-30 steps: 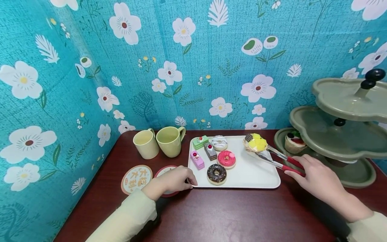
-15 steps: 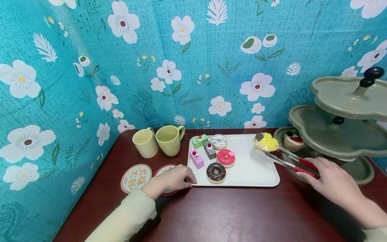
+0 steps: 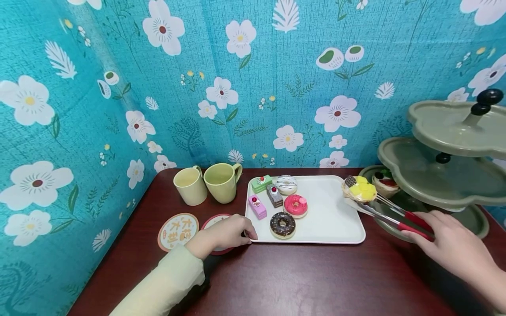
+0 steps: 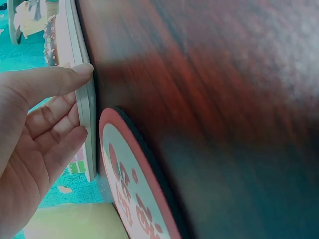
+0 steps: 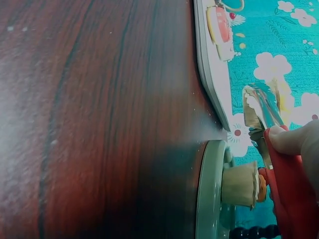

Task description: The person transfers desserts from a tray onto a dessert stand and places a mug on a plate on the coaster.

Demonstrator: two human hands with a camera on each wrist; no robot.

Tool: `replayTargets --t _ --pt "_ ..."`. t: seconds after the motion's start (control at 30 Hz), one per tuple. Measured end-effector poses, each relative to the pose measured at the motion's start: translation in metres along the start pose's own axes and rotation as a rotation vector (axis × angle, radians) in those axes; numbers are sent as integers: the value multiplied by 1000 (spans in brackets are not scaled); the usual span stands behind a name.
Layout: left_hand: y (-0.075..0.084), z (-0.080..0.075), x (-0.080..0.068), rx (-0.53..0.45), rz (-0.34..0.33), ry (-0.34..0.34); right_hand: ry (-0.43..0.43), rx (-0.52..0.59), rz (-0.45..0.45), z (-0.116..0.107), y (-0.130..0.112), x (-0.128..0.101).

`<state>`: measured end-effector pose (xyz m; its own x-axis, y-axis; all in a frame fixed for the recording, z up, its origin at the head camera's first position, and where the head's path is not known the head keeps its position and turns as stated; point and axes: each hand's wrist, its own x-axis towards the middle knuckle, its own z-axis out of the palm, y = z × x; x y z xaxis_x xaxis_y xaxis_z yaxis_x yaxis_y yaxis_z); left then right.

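My right hand [image 3: 454, 241] holds red-handled metal tongs [image 3: 385, 216], their tips gripping a tart topped with yellow fruit chunks [image 3: 359, 189]. The tart hangs at the right end of the white tray [image 3: 324, 219], close to the tiered stand [image 3: 442, 175]. In the right wrist view the tongs' red handle [image 5: 291, 199] shows under my thumb; the tart is partly hidden behind the tips. My left hand [image 3: 233, 231] grips the tray's near left corner, thumb and fingertips against the rim [image 4: 87, 112]. On the tray's left half lie a chocolate donut [image 3: 282, 225], a pink donut [image 3: 295, 206], a white donut and small cakes.
Two mugs, cream [image 3: 190, 188] and green [image 3: 220, 186], stand behind two round coasters [image 3: 178, 231]; my left hand partly covers the red-rimmed one. A cupcake-like dessert [image 3: 384, 184] sits on the stand's bottom tier, under the overhanging middle tier. A floral cloth [image 3: 269, 87] hangs behind the table.
My right hand has moved right with the tongs and the tart, from over the tray toward the stand. The left hand stays at the tray corner.
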<state>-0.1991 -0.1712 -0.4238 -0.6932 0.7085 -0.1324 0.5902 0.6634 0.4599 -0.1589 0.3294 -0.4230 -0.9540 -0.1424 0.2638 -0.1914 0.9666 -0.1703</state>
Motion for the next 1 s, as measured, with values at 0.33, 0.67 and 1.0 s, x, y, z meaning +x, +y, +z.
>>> replayTargets --t 0.33,0.67,1.0 --pt "-1 2 0 -2 6 -6 40 -42 -11 3 15 -12" --pt "-1 1 1 5 18 -3 144 -79 8 7 24 -22" --pt "-1 0 0 12 17 -1 245 -34 7 12 37 -34"
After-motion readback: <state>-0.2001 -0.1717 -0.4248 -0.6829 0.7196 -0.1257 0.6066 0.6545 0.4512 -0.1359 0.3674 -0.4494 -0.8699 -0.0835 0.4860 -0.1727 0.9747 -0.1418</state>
